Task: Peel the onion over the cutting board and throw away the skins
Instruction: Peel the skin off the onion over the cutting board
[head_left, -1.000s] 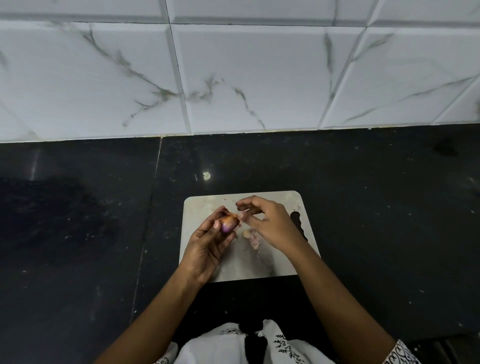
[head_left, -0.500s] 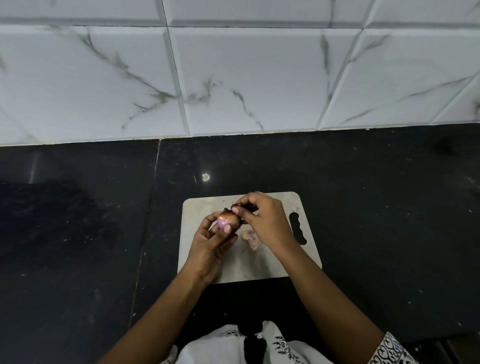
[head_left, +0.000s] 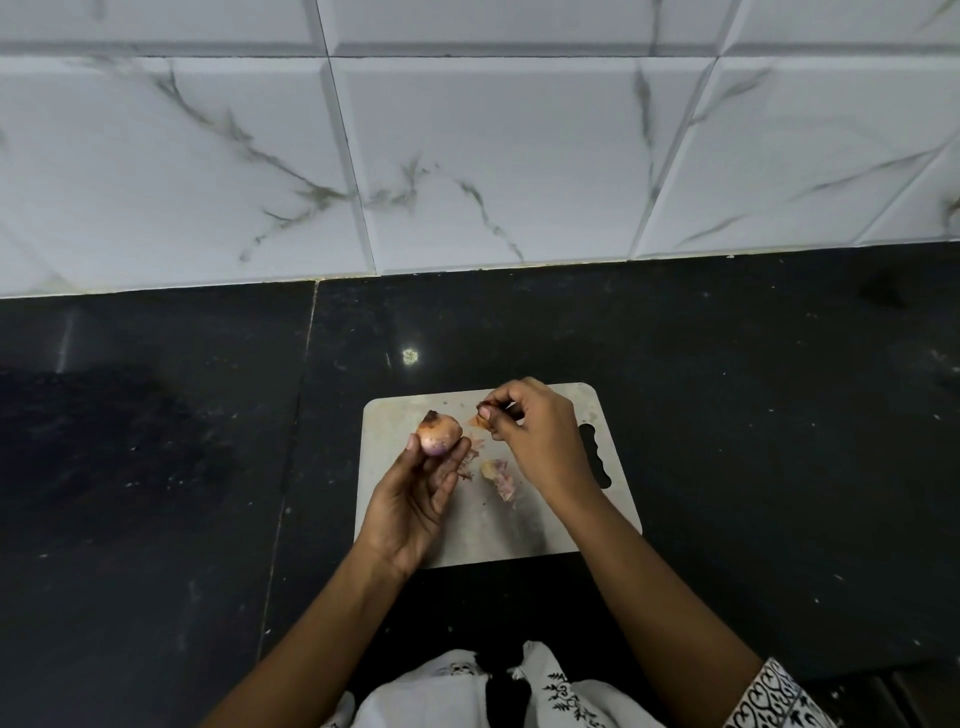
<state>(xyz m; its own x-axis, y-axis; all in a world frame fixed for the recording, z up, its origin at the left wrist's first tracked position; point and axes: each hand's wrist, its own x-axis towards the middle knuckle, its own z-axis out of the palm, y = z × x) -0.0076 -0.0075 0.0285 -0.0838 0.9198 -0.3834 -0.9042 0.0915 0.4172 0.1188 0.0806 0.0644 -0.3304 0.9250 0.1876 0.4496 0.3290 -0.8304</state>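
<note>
A small onion, orange-brown on top and purple below, rests in the fingertips of my left hand above the left part of the pale cutting board. My right hand hovers to the right of the onion, apart from it, pinching a thin piece of onion skin between thumb and fingers. Several loose skin pieces lie on the board between the two hands.
The board lies on a black stone counter with a seam running down its left side. A white marble-tiled wall rises behind. The board has a handle slot at its right edge.
My right hand has pulled away from the onion to the right with a strip of skin. The onion now shows more fully in my left hand.
</note>
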